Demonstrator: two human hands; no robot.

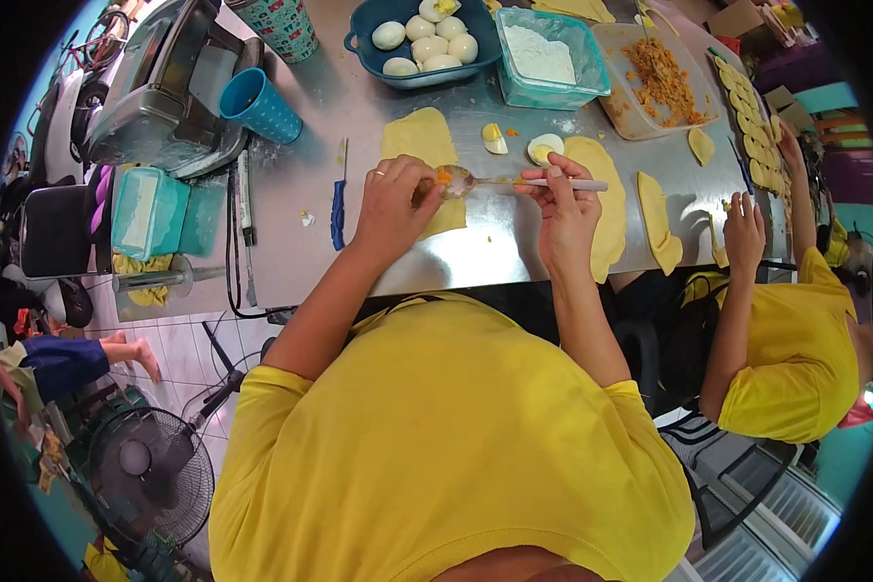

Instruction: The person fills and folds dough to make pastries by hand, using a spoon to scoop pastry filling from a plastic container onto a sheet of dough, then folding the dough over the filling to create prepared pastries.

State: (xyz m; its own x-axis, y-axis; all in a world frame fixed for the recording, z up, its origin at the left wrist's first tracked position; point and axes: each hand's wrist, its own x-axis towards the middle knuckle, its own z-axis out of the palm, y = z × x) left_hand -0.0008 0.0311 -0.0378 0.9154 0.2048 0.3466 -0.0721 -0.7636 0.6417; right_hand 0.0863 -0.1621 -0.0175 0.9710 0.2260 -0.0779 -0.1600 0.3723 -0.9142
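Note:
My right hand [567,211] grips a spoon [493,181] by its pale handle, the bowl pointing left. At the bowl, my left hand [393,199] is closed with its fingertips together beside a bit of orange filling [443,177]; what it pinches, if anything, is hidden. Beneath both lies a flat sheet of yellow dough [419,134]. A halved boiled egg [545,147] and an egg wedge [495,139] rest just beyond the spoon. Another dough strip [597,160] extends under my right wrist. A blue-handled knife [339,209] lies left of my left hand.
Along the back stand a blue bowl of boiled eggs [364,50], a teal tub of flour [543,95] and a container of orange filling [640,121]. A blue cup [262,105] is at left. At right, a co-worker's hand [744,233] is near dough pieces [658,223].

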